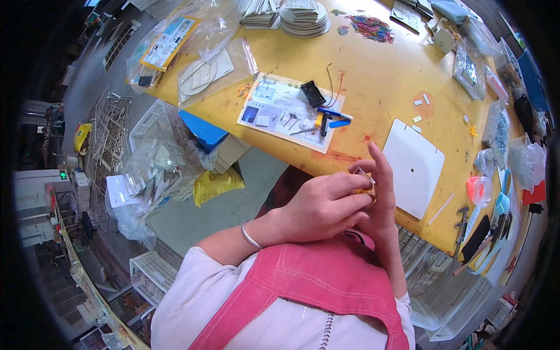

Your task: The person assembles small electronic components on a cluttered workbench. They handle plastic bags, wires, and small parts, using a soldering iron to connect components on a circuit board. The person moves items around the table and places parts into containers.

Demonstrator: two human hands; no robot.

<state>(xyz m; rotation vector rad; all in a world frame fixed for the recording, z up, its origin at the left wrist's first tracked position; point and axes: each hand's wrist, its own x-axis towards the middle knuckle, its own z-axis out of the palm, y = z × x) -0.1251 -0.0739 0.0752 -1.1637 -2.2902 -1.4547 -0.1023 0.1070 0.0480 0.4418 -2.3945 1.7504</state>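
Note:
My left hand (pixel 321 207), with a bangle on its wrist, and my right hand (pixel 382 204) meet over the table's near edge. Between their fingers is a small piece (pixel 365 189) with a clear edge and an orange part; the fingers cover most of it. The left fingers are curled in on it, while one right finger points upward. Just right of my hands lies a white square board (pixel 413 166) with a small centre hole. Beyond them a printed sheet (pixel 262 96) carries a black box with wires (pixel 312 93), blue strips (pixel 338 123) and small loose parts.
The yellow table (pixel 291 52) also bears a plastic bag of white discs (pixel 230 79), stacked round plates (pixel 303 23), a pile of coloured clips (pixel 370 28) and a caliper (pixel 461 224). Bagged parts (pixel 469 70) line the right edge. A filled crate (pixel 169 151) stands at left.

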